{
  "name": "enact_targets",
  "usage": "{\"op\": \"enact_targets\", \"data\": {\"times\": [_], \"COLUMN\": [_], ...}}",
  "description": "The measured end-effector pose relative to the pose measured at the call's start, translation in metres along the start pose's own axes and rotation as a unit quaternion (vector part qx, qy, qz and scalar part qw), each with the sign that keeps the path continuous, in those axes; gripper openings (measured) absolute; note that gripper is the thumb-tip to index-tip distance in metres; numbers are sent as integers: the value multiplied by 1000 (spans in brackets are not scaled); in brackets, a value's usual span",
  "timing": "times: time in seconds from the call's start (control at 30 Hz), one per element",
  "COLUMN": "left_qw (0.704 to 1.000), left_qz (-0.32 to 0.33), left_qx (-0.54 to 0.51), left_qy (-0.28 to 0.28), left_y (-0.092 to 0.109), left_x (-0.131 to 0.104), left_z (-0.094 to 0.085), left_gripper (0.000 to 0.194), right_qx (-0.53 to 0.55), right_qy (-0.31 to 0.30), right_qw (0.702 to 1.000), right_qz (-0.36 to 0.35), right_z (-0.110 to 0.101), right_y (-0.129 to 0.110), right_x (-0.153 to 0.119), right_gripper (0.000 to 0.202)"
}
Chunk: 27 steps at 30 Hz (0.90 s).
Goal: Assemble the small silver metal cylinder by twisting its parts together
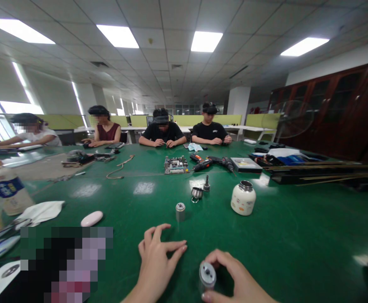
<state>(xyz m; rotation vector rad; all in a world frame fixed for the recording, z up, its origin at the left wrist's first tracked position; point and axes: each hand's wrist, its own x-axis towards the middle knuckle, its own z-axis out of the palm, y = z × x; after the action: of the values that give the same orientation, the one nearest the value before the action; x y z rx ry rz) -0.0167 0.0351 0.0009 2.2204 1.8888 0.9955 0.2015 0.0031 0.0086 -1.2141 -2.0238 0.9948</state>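
My right hand (pixel 234 275) curls its index finger and thumb around a small electric motor (pixel 207 275), a silver cylinder with a dark centre and holes in its top. It stands upright at the lower middle. Left of it, my left hand (pixel 158 256) hovers low over the green table with fingers apart and nothing between them. A second silver motor (pixel 180 212) stands upright just beyond my left fingertips. Behind that are a steel cap with a ring (pixel 197 193) and a small dark metal fitting (pixel 206 184).
A cream flask (pixel 243 198) without a lid stands right of centre. Farther back lie a circuit board (pixel 176 165), power drills (pixel 213 162) and a flat metal drive (pixel 246 164). At left are a pink oval case (pixel 92 219) and a bottle (pixel 7 189). Several people sit across the table.
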Motion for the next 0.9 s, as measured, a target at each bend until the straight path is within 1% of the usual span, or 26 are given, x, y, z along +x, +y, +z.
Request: {"op": "enact_targets", "data": {"times": [0.07,0.13,0.23,0.3,0.37,0.43,0.6,0.73,0.8,0.83,0.9], "left_qw": [1000,1000,996,989,982,977,977,971,969,969,971], "left_qz": [-13,-4,49,99,143,168,165,177,178,176,167], "left_qx": [13,-3,-63,-103,-123,-127,-132,-156,-161,-162,-161], "left_qy": [-21,-10,39,46,29,14,-6,-43,-54,-57,-65], "left_y": [-3,-1,9,17,23,27,29,28,26,24,21], "left_x": [1,-1,-7,-14,-22,-27,-27,-26,-28,-29,-30], "left_z": [4,3,-4,-10,-13,-13,-11,-10,-8,-6,-3], "left_gripper": [14,12,12,13,11,10,12,15,20,29,54], "right_qx": [-2,-3,-8,-10,-10,-10,-16,-19,-20,-16,0], "right_qy": [-3,-3,4,11,15,15,11,12,14,13,17], "right_qw": [1000,1000,1000,1000,1000,999,999,999,999,999,997], "right_qz": [-1,-3,-8,-13,-22,-29,-28,-33,-38,-45,-74], "right_z": [0,0,1,2,3,3,3,5,5,5,3], "right_y": [-1,-3,-3,-1,0,1,1,2,4,5,7], "right_x": [-1,-1,-2,-2,-2,-2,-1,-1,-3,-4,-5], "right_gripper": [31,29,28,28,27,26,27,25,27,32,48]}}
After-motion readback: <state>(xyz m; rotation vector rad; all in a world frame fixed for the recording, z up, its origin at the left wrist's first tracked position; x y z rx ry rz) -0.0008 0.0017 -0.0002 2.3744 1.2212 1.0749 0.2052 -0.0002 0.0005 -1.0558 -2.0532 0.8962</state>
